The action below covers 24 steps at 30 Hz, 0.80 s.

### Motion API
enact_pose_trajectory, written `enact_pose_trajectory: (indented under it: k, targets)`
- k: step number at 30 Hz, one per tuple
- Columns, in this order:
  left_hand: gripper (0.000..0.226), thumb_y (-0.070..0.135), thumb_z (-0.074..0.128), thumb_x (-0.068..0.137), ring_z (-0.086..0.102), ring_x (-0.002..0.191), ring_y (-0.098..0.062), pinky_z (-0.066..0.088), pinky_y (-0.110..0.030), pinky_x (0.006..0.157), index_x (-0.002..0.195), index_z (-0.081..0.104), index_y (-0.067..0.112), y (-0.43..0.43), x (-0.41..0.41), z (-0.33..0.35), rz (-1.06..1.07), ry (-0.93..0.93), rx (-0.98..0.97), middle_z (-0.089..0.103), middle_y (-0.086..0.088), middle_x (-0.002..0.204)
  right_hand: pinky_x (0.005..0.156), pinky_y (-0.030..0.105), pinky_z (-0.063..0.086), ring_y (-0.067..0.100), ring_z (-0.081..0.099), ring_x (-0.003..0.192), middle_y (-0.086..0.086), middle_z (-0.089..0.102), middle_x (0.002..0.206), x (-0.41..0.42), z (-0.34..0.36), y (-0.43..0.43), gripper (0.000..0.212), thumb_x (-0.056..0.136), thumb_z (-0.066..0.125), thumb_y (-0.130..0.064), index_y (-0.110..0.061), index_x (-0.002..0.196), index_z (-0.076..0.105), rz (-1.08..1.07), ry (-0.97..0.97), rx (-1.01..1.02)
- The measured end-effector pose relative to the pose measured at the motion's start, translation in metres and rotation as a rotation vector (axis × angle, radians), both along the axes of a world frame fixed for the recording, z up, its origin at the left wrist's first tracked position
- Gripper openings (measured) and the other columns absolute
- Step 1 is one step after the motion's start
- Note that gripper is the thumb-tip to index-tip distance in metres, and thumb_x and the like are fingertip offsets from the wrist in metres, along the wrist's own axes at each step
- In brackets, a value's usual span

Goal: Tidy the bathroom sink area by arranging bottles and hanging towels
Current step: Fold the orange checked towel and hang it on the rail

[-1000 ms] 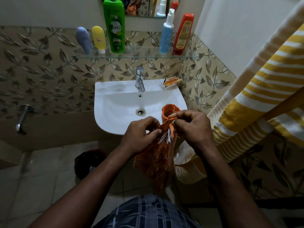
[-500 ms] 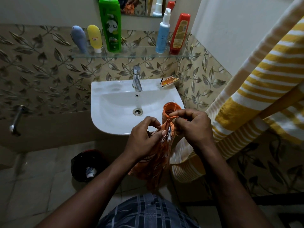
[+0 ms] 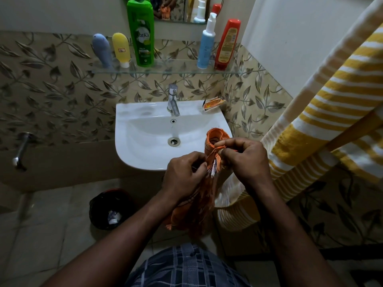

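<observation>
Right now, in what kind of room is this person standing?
A bathroom, probably in a home. It shows a white washbasin with a chrome tap, a glass shelf holding shampoo and lotion bottles below a mirror, and a yellow-and-white striped towel hanging at the right.

Glass shelf (image 3: 165, 69) at 12 o'clock holds, left to right: grey-blue tube (image 3: 102, 51), yellow tube (image 3: 121, 48), green bottle (image 3: 142, 34), blue pump bottle (image 3: 206, 44), red bottle (image 3: 227, 45). White sink (image 3: 143, 146): orange packet (image 3: 213, 104) on rim at 1 o'clock. Floor (image 3: 41, 235): black bin (image 3: 109, 208) at 7 o'clock of sink.
</observation>
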<state>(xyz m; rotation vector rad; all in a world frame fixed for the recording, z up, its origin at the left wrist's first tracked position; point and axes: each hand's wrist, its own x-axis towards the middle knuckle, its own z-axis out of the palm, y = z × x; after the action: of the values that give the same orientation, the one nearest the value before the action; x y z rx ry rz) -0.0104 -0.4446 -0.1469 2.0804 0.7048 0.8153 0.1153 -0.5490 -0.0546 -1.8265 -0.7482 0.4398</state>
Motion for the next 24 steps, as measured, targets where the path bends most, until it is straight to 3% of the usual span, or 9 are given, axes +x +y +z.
enact_pose_trajectory:
  k: [2, 9, 13, 15, 18, 20, 24]
  targets:
    - [0.013, 0.02, 0.071, 0.097, 0.071, 0.082, -0.002, 0.052, -0.011, 0.071, 0.107, 0.079, 0.02, 0.001, -0.004, -0.001, 0.012, -0.007, -0.011, 0.079, 0.008, 0.094, 0.053, 0.019, 0.05, 0.008, 0.066, 0.054, -0.003, 0.078, 0.073, 0.001, 0.0, 0.0, 0.025, 0.084, 0.071, 0.004, -0.018, 0.086, 0.083, -0.002, 0.004, 0.002]
    - [0.013, 0.019, 0.076, 0.094, 0.073, 0.081, -0.002, 0.061, -0.033, 0.073, 0.09, 0.08, 0.03, 0.01, -0.011, -0.003, 0.018, -0.042, -0.266, 0.078, 0.015, 0.084, 0.057, 0.027, 0.054, 0.012, 0.068, 0.056, 0.002, 0.077, 0.071, 0.002, -0.002, 0.0, 0.024, 0.084, 0.071, 0.002, -0.019, 0.087, 0.083, 0.014, -0.01, -0.012]
    - [0.012, 0.014, 0.069, 0.097, 0.067, 0.075, -0.005, 0.051, -0.023, 0.065, 0.097, 0.067, 0.026, 0.007, -0.013, 0.0, 0.075, -0.054, -0.059, 0.069, 0.014, 0.081, 0.059, 0.031, 0.057, 0.014, 0.068, 0.057, 0.003, 0.077, 0.072, 0.001, -0.003, 0.0, 0.026, 0.085, 0.071, 0.002, -0.021, 0.086, 0.083, 0.007, -0.021, -0.023]
    - [0.017, 0.012, 0.064, 0.095, 0.06, 0.071, -0.011, 0.046, -0.025, 0.062, 0.101, 0.057, 0.026, 0.004, -0.015, 0.0, 0.078, -0.049, 0.088, 0.062, 0.01, 0.081, 0.062, 0.033, 0.06, 0.015, 0.071, 0.06, 0.001, 0.079, 0.076, 0.002, -0.002, 0.0, 0.026, 0.086, 0.071, 0.001, -0.021, 0.086, 0.083, -0.005, -0.011, -0.023]
    - [0.017, 0.015, 0.052, 0.089, 0.054, 0.077, -0.009, 0.038, -0.017, 0.066, 0.098, 0.067, 0.016, 0.003, -0.017, -0.003, 0.014, -0.006, 0.252, 0.065, 0.001, 0.087, 0.061, 0.03, 0.057, 0.011, 0.071, 0.058, -0.001, 0.079, 0.076, 0.002, -0.002, 0.001, 0.025, 0.085, 0.07, 0.002, -0.019, 0.088, 0.083, -0.01, -0.003, -0.027]
    - [0.023, 0.016, 0.051, 0.089, 0.058, 0.082, -0.01, 0.042, -0.014, 0.069, 0.098, 0.072, 0.012, 0.003, -0.018, -0.007, -0.002, 0.003, 0.249, 0.069, 0.0, 0.092, 0.061, 0.028, 0.055, 0.009, 0.07, 0.057, -0.002, 0.078, 0.075, 0.001, -0.001, 0.001, 0.025, 0.085, 0.07, 0.002, -0.019, 0.088, 0.083, -0.008, -0.009, -0.028]
    - [0.015, 0.017, 0.061, 0.094, 0.066, 0.085, -0.009, 0.057, -0.029, 0.073, 0.1, 0.074, 0.014, 0.005, -0.018, -0.008, 0.007, -0.047, 0.152, 0.073, 0.003, 0.095, 0.061, 0.032, 0.059, 0.012, 0.07, 0.06, -0.001, 0.078, 0.073, -0.001, 0.0, 0.0, 0.027, 0.084, 0.07, 0.002, -0.021, 0.086, 0.083, -0.003, -0.014, -0.032]
